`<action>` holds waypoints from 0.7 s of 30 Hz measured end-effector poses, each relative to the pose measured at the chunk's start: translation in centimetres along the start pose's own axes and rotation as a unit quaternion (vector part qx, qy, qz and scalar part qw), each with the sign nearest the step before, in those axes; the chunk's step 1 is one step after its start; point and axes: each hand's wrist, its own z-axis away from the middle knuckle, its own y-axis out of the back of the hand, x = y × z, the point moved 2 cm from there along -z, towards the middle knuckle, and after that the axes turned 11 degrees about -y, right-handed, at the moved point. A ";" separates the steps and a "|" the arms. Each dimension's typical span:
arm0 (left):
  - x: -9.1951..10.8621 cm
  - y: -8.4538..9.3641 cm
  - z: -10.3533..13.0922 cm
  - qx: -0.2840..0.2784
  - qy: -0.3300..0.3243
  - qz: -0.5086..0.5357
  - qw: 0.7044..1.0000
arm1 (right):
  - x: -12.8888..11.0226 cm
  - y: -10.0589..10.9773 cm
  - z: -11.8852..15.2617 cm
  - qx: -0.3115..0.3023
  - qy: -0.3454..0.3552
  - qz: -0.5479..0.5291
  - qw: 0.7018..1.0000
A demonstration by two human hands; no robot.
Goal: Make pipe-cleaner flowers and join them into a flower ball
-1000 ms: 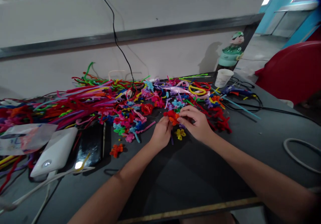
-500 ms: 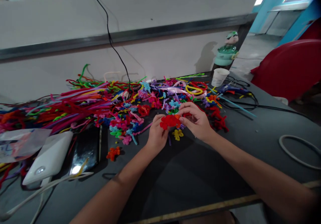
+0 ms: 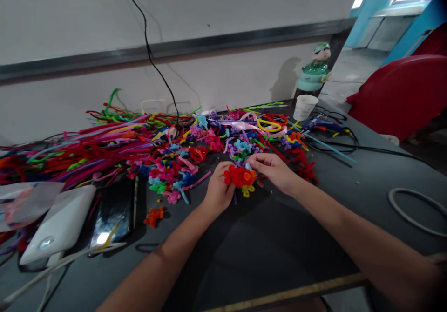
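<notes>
My left hand (image 3: 219, 188) is closed on a red fuzzy pipe-cleaner flower piece (image 3: 234, 176), held just above the table. An orange part (image 3: 250, 176) shows at its right end. My right hand (image 3: 274, 172) is pinched at the upper right of this piece, with a small light blue bit (image 3: 248, 166) at its fingertips; how that bit is joined cannot be made out. Beneath the held piece, a yellow pipe-cleaner flower (image 3: 247, 192) is partly covered. An orange pipe-cleaner flower (image 3: 153, 216) lies to the left of my left forearm.
Loose pipe cleaners (image 3: 104, 144) and small coloured flowers (image 3: 171, 172) pile along the wall. A phone (image 3: 113, 214) and white power bank (image 3: 59, 221) with cables lie left. At right are a paper cup (image 3: 305, 107), a blue glue gun (image 3: 323, 125), glasses and a green bottle (image 3: 314, 72).
My right hand has shifted slightly down, and a light blue bit now shows at its fingertips. The red piece has turned, so its orange part faces more toward me. The view has moved slightly.
</notes>
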 end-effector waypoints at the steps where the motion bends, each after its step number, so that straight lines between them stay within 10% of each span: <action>1: 0.0 -0.1 0.0 -0.014 -0.009 0.002 1.000 | 0.1 0.0 0.0 -0.001 -0.024 -0.019 1.000; 13: -0.3 -1.2 0.8 -0.107 -0.032 0.048 0.993 | 0.0 -0.8 0.3 0.018 -0.149 -0.114 0.982; 21: 0.0 -0.8 0.2 -0.082 0.026 0.068 0.994 | 0.6 -0.3 0.0 0.026 -0.065 -0.038 0.997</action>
